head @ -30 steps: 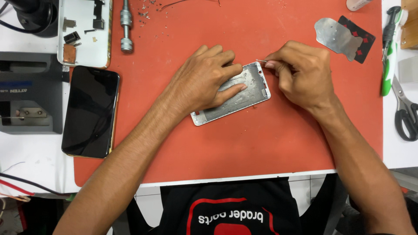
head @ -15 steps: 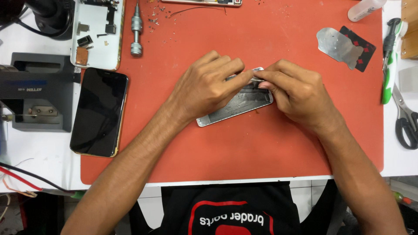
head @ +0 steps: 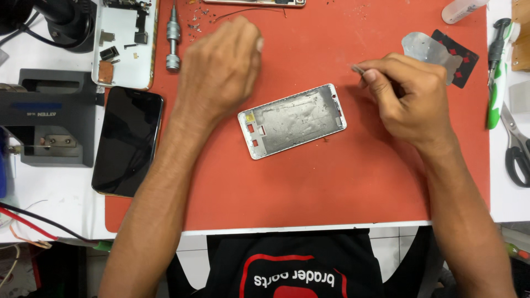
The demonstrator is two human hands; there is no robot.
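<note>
A silver phone frame (head: pixel 292 120) lies bare in the middle of the red mat (head: pixel 309 187), tilted, inner side up. My left hand (head: pixel 220 66) hovers above and to the left of it, fingers curled, blurred; I cannot see anything in it. To the right of the frame, my right hand (head: pixel 406 94) pinches thin metal tweezers (head: pixel 358 68), whose tip points up and left, clear of the frame.
A black phone (head: pixel 128 140) lies at the mat's left edge, beside a grey station (head: pixel 47 118). A stripped phone body (head: pixel 122 41) and a screwdriver (head: pixel 173 36) sit top left. A metal pry card (head: pixel 428 51), green tool (head: pixel 496 77) and scissors (head: pixel 516 146) lie right.
Both hands have lifted off the phone frame. My left hand moved up and left, my right hand drew away to the right with the tweezers. The frame now lies uncovered.
</note>
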